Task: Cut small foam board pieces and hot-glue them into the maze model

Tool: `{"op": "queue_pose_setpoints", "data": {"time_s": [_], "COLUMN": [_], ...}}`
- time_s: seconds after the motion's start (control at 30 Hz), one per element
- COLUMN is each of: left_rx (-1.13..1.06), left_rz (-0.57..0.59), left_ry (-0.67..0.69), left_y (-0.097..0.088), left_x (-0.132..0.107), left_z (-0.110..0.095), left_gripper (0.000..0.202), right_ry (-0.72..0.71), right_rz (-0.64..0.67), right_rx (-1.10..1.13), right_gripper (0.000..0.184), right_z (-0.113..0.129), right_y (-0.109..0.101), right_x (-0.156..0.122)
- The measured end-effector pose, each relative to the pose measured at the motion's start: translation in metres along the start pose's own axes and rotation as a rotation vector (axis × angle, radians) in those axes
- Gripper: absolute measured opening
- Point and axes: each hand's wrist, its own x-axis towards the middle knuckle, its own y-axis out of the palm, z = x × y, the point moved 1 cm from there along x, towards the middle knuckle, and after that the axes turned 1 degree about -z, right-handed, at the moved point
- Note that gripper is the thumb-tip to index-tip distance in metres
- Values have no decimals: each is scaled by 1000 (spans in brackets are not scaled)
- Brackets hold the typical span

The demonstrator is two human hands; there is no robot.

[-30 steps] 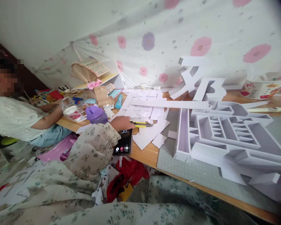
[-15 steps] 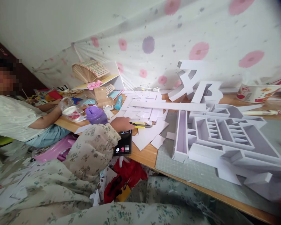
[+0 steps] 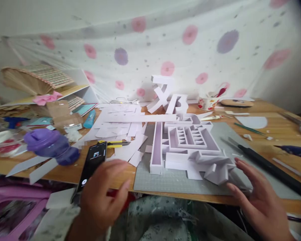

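Note:
My left hand (image 3: 104,194) is raised in front of the table edge, slightly blurred, thumb apart from the fingers and nothing in it. Just behind it a black phone (image 3: 93,162) lies near the edge, and a yellow utility knife (image 3: 114,144) rests against the paper scraps. My right hand (image 3: 258,197) is open, fingertips at the lower right end of a large white foam-board character (image 3: 177,157) with raised walls; whether they touch it I cannot tell. That piece sits on a grey cutting mat (image 3: 150,184). A long white strip (image 3: 140,118) reaches left from its top.
White sheets (image 3: 115,129) lie left of the mat. A purple bottle (image 3: 51,144) stands further left. Finished white letter shapes (image 3: 179,103) lean behind. At right are black tweezers (image 3: 273,167), a glue gun (image 3: 294,151) and a paper tub (image 3: 207,103).
The view has swung right, and the other person has left it. My left hand has come back from the utility knife, which lies on the table. My right hand has come into view.

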Motion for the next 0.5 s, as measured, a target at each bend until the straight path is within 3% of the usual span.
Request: {"op": "queue_pose_setpoints", "data": {"time_s": [0.1, 0.17, 0.33, 0.5], "left_rx": [-142, -189, -162, 27], "left_rz": [55, 78, 41, 81], "left_ry": [44, 64, 67, -14], "left_y": [28, 40, 47, 55], "left_x": [-15, -17, -22, -23], "left_z": [-29, -35, -21, 1], "left_gripper": [29, 29, 24, 22], "right_ry": [23, 34, -59, -78], "right_rz": [-102, -143, -49, -4], "right_rx": [-22, -137, -395, -623], "right_gripper": [52, 46, 38, 52], "right_z": [-9, -21, -56, -82], "right_y": [-14, -26, -46, -41], "right_x": [5, 10, 20, 24]}}
